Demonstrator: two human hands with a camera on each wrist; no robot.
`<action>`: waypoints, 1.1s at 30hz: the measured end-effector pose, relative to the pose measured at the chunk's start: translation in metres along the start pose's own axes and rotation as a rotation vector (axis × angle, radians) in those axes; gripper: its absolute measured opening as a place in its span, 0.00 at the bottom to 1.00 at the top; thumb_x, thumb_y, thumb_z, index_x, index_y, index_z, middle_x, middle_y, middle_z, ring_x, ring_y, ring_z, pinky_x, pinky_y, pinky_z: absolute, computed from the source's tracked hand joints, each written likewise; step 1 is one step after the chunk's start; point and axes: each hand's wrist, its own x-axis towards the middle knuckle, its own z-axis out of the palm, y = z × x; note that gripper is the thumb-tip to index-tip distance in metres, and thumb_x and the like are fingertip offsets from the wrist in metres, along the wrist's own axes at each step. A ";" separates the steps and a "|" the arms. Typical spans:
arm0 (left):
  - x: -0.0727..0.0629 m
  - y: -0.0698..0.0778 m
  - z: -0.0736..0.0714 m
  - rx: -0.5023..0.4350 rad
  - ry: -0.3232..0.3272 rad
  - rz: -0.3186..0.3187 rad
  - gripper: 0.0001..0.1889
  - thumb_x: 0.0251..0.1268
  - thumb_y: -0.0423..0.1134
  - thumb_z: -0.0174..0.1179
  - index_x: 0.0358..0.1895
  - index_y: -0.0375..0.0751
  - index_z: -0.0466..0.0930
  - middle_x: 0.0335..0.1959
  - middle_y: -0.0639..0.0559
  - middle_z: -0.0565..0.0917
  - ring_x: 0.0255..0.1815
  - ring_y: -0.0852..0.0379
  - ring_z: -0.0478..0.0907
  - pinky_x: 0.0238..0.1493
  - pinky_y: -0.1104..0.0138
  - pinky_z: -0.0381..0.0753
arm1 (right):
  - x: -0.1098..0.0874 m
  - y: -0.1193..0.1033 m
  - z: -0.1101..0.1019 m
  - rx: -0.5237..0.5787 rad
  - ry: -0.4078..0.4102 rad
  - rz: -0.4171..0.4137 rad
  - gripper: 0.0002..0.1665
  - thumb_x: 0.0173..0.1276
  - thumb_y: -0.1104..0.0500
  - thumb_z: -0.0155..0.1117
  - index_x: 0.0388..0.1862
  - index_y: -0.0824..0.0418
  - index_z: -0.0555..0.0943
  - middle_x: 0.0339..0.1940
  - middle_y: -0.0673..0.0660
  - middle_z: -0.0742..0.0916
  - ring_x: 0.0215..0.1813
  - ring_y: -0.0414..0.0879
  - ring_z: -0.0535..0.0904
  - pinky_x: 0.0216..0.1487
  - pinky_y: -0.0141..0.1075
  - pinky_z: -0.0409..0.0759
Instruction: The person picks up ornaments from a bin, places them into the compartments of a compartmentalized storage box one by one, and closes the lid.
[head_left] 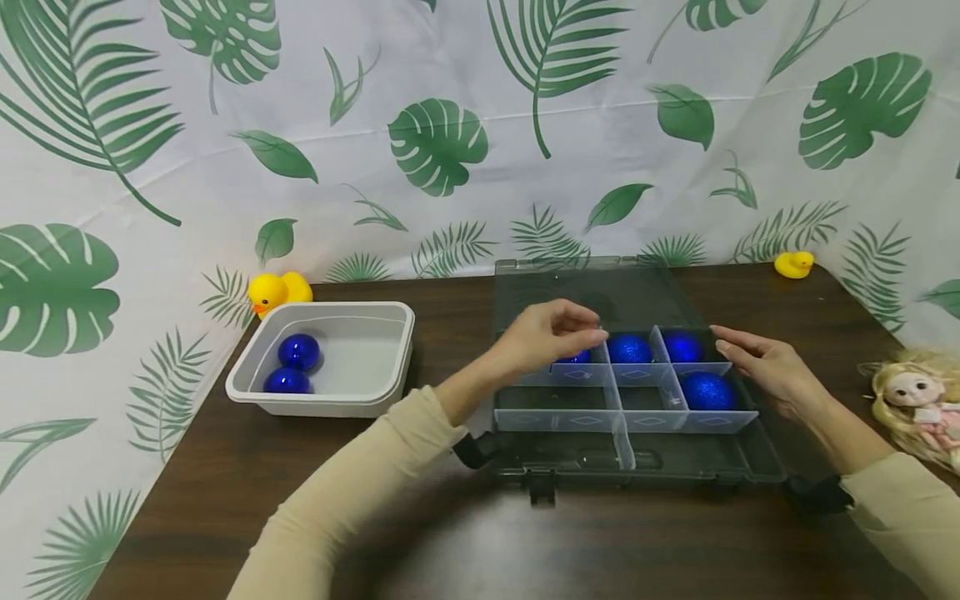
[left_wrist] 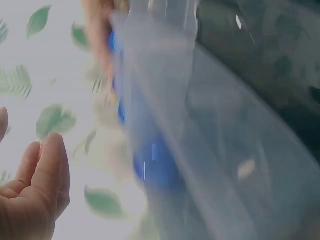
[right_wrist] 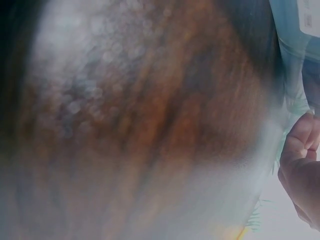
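Note:
A dark see-through compartment box [head_left: 558, 421] with pale dividers lies with its lid [head_left: 577, 292] folded back. Several blue balls sit in its compartments, among them a glittery ball [head_left: 708, 392] at the right and a glossy ball [head_left: 576, 357] at the back left. My left hand [head_left: 543, 333] hovers over that back-left compartment, its fingers loosely bent around nothing. In the left wrist view the same hand [left_wrist: 37, 192] is apart from the dividers. With thumb and fingertips, my right hand [head_left: 772, 367] pinches the box's right edge near the back corner; the right wrist view shows those fingers [right_wrist: 300, 132] bent.
A white plastic tub [head_left: 386, 392] with two glossy blue balls [head_left: 298, 352] stands on the left of the dark wooden table [head_left: 450, 533]. Behind it is a yellow rubber duck [head_left: 288, 287]. A smaller duck [head_left: 793, 265] and a doll [head_left: 918, 404] are at the right.

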 end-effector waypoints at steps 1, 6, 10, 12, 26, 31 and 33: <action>-0.006 -0.003 -0.013 -0.023 0.034 0.007 0.19 0.64 0.39 0.61 0.55 0.36 0.75 0.47 0.45 0.81 0.48 0.49 0.80 0.49 0.62 0.81 | 0.000 0.000 0.000 0.005 -0.003 0.000 0.42 0.70 0.38 0.47 0.74 0.60 0.52 0.75 0.69 0.51 0.73 0.66 0.48 0.68 0.59 0.52; -0.041 -0.020 -0.076 -0.111 0.270 0.018 0.18 0.64 0.32 0.59 0.55 0.29 0.73 0.50 0.36 0.80 0.47 0.53 0.79 0.52 0.58 0.79 | 0.000 0.000 0.000 0.012 -0.001 0.003 0.42 0.70 0.39 0.47 0.75 0.58 0.52 0.75 0.69 0.51 0.73 0.65 0.48 0.68 0.58 0.52; -0.073 -0.038 -0.123 -0.093 0.408 -0.059 0.20 0.67 0.36 0.57 0.59 0.30 0.70 0.51 0.41 0.78 0.48 0.57 0.77 0.53 0.63 0.78 | -0.001 0.001 -0.001 0.006 0.008 -0.001 0.42 0.70 0.38 0.47 0.75 0.59 0.52 0.75 0.69 0.51 0.73 0.65 0.49 0.68 0.57 0.53; -0.089 -0.047 -0.143 -0.069 0.446 -0.108 0.23 0.68 0.39 0.56 0.61 0.30 0.68 0.50 0.45 0.77 0.48 0.60 0.76 0.52 0.68 0.78 | -0.002 0.001 -0.002 -0.004 0.009 -0.002 0.43 0.70 0.38 0.47 0.75 0.60 0.52 0.75 0.69 0.51 0.73 0.65 0.49 0.67 0.57 0.53; -0.153 -0.097 -0.217 0.190 0.798 -0.296 0.27 0.65 0.46 0.59 0.60 0.29 0.71 0.28 0.77 0.73 0.33 0.77 0.71 0.37 0.85 0.71 | 0.000 0.001 0.001 -0.008 0.003 -0.014 0.42 0.71 0.39 0.47 0.74 0.61 0.52 0.74 0.69 0.52 0.73 0.65 0.49 0.67 0.57 0.54; -0.155 -0.104 -0.224 0.212 0.823 -0.398 0.27 0.65 0.46 0.59 0.62 0.32 0.70 0.35 0.67 0.75 0.37 0.73 0.68 0.43 0.81 0.69 | 0.001 0.000 0.001 -0.005 0.005 -0.008 0.43 0.71 0.38 0.47 0.74 0.61 0.52 0.75 0.69 0.51 0.73 0.65 0.48 0.68 0.58 0.53; -0.155 -0.106 -0.226 0.214 0.808 -0.430 0.28 0.65 0.45 0.58 0.64 0.33 0.69 0.45 0.56 0.77 0.43 0.67 0.69 0.48 0.76 0.70 | 0.001 -0.001 0.001 0.002 0.002 -0.009 0.43 0.71 0.39 0.47 0.74 0.61 0.52 0.75 0.69 0.51 0.73 0.65 0.48 0.68 0.58 0.52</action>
